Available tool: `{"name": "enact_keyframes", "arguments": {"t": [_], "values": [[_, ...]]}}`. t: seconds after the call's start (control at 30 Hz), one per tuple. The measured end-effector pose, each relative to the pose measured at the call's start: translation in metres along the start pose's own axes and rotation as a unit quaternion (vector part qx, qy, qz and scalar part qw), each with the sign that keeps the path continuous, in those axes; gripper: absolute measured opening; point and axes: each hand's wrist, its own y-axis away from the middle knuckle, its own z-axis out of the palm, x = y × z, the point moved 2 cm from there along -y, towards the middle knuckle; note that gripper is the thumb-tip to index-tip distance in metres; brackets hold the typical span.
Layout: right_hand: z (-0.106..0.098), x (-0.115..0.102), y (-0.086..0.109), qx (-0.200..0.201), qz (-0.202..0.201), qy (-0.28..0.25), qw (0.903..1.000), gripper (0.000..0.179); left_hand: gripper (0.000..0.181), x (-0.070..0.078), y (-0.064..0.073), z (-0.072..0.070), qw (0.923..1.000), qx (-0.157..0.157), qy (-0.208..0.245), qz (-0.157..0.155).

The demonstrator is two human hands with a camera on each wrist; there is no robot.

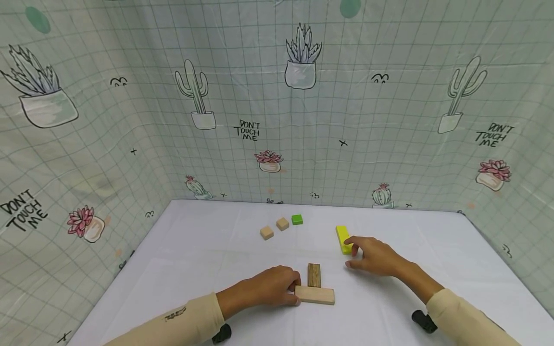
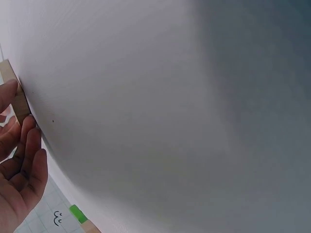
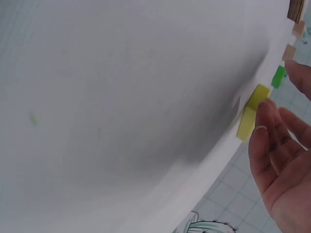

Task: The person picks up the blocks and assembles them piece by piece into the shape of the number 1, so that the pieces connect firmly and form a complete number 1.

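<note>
In the head view, my left hand [image 1: 274,287] holds the left end of a pale wooden block [image 1: 318,295] lying crosswise on the table. Its thumb is on the near side and its fingers on the far side; the left wrist view shows the block [image 2: 20,104] between thumb and fingers. A darker brown wooden block [image 1: 314,275] lies lengthwise just behind the pale one. Over on the right, my right hand [image 1: 374,257] reaches to a yellow block [image 1: 343,238]. The fingertips are at its near end, while the thumb stands apart from it, as the right wrist view also shows.
Two small pale wooden blocks [image 1: 266,233] and a small green block [image 1: 296,219] lie toward the back of the white table [image 1: 195,250]. A patterned cloth [image 1: 259,96] hangs behind and beside the table. Dark wrist devices [image 1: 424,321] sit below the sleeves.
</note>
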Motion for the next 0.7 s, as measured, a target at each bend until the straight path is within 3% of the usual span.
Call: {"name": "enact_keyframes", "arguments": {"t": [0.27,0.7], "values": [[0.002,0.014,-0.003,-0.013,0.04,0.002,0.9991,0.062,0.028,-0.003,0.0,0.0,0.9998,0.002,0.0,0.017],[-0.002,0.023,-0.013,-0.041,0.047,-0.026,0.9977,0.072,0.028,-0.003,-0.001,0.0,0.9999,-0.004,-0.001,0.014]]}}
